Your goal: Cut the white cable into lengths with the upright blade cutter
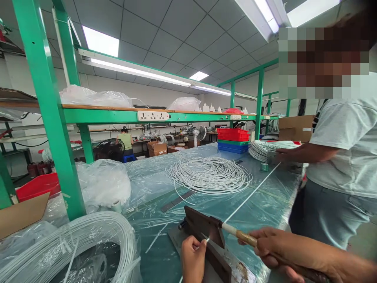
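Plastic-covered workbench (153,184) ahead: my left hand (193,257) pinches white wire (250,192) at the cutter blade (206,230), my right hand (273,247) at three o'clock clenches the cutter handle (247,238), keeping the wire taut for a clean cut.

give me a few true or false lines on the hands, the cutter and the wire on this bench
1. The right hand grips the wooden handle of the cutter. True.
2. The left hand lies flat and holds nothing. False: it pinches a white wire at the blade.
3. The wire runs taut across the table toward a co-worker's hand. True.
4. The loose coil in the middle of the table is black. False: it is white.
5. The red bins sit on top of the blue ones. True.
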Tool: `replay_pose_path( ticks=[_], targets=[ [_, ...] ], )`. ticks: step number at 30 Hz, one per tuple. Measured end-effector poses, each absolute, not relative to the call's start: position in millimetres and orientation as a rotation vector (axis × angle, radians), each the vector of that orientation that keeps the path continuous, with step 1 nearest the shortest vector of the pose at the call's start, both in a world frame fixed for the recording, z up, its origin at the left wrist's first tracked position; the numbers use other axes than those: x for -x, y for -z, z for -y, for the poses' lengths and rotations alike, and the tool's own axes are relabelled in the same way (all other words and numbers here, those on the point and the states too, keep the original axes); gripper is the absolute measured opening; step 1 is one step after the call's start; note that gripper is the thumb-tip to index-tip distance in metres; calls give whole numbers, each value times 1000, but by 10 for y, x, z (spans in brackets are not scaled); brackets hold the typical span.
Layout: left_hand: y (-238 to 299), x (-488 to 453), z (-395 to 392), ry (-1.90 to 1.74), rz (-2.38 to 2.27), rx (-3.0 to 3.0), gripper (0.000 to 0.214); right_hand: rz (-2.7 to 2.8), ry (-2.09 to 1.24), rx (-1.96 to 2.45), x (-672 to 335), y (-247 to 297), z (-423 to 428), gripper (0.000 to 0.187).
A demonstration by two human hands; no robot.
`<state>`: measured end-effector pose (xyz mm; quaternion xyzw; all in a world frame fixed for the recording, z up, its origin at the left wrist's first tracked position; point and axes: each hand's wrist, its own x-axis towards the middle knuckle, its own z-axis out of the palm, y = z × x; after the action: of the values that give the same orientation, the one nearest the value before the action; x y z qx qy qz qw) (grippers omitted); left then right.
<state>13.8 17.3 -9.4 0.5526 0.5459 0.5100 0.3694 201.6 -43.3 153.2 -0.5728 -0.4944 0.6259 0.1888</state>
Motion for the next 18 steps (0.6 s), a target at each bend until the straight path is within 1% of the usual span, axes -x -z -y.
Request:
replay_pose_path(
  ticks=[6,12,15,18],
  targets=[
    [93,-140,-171,-1327,-1395,-1406,33,1457,-1726,1642,-1965,-1496,560,25],
    [59,-157,-154,-1351,-1367,-1373,34,1533,-1655,1603,-2028,-1328,634,8],
    [15,-169,-123,-1378,-1366,-1347,36,1570,-1592,1617,-2092,-1256,650,14],
    [-27,-179,-99,-1401,-1366,-1321,37,1611,-1538,1651,-2142,-1213,636,24]
  ],
)
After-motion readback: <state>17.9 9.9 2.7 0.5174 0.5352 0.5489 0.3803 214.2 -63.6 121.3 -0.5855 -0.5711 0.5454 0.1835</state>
